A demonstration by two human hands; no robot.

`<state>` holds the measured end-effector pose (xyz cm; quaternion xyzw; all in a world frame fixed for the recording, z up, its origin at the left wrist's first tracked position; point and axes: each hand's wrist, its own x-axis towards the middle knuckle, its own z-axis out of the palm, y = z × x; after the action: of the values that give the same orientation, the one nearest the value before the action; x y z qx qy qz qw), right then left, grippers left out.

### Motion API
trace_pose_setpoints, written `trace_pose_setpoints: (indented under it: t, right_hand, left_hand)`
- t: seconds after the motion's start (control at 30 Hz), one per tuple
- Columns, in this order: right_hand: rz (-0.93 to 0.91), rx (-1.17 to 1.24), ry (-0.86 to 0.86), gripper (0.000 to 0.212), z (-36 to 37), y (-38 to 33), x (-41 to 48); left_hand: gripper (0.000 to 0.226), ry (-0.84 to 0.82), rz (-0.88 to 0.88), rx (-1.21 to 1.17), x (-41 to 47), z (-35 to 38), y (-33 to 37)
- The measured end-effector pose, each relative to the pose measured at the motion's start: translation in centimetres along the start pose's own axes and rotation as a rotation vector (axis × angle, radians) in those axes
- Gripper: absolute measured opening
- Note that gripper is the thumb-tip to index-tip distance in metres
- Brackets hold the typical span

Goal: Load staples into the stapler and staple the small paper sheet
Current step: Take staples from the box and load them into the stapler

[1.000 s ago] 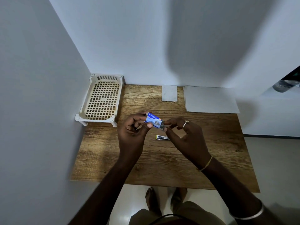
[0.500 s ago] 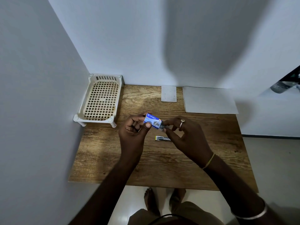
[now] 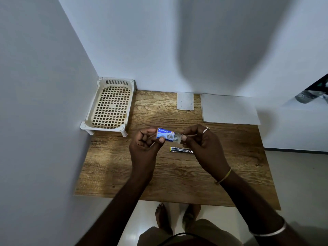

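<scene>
Centrally, the blue staple box (image 3: 164,134) is gripped by the left hand (image 3: 145,144); the right hand (image 3: 200,144) pinches its open end. Just below in the frame, the stapler (image 3: 181,150) lies on the wooden table (image 3: 115,166), with the small paper sheet (image 3: 185,101) at upper centre.

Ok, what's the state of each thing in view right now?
staple box: held above the table, right end open, inner tray partly out
left hand: grips the box
right hand: pinches the tray's pulled-out end
stapler: lying on the table, untouched
small paper sheet: flat, untouched
large sheet: flat, back right
basket: upright on its legs
</scene>
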<state>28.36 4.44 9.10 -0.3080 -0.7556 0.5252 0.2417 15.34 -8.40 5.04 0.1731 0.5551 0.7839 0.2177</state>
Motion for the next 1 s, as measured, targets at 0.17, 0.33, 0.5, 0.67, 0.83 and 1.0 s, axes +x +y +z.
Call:
trace_pose_setpoints:
  t: [0.17,0.33,0.5,0.67,0.83,1.0]
  right_hand:
    - [0.043,0.121,-0.002,0.006,1.1,0.8,0.1]
    - [0.091,0.094,-0.044,0.005,2.9,2.4,0.3]
    - [0.126,-0.013,-0.119,0.006,5.6,4.9,0.5]
    - [0.108,-0.134,-0.174,0.008,8.1,6.8,1.1]
    - [0.106,-0.202,-0.227,0.008,9.8,8.0,1.6]
    - [0.122,-0.235,-0.272,0.006,10.6,8.7,1.9]
  left_hand:
    - [0.052,-0.004,-0.038,0.08,-0.9,-1.1,-0.6]
    - [0.053,0.057,-0.095,0.16,-2.4,-2.7,-2.3]
    - [0.052,0.164,-0.132,0.336,-4.3,-4.3,-4.7]
    - [0.051,0.269,-0.138,0.589,-5.6,-5.2,-6.6]
    - [0.058,0.256,-0.152,0.764,-5.9,-5.2,-8.1]
    - [0.068,0.227,-0.195,1.043,-5.8,-5.0,-9.5]
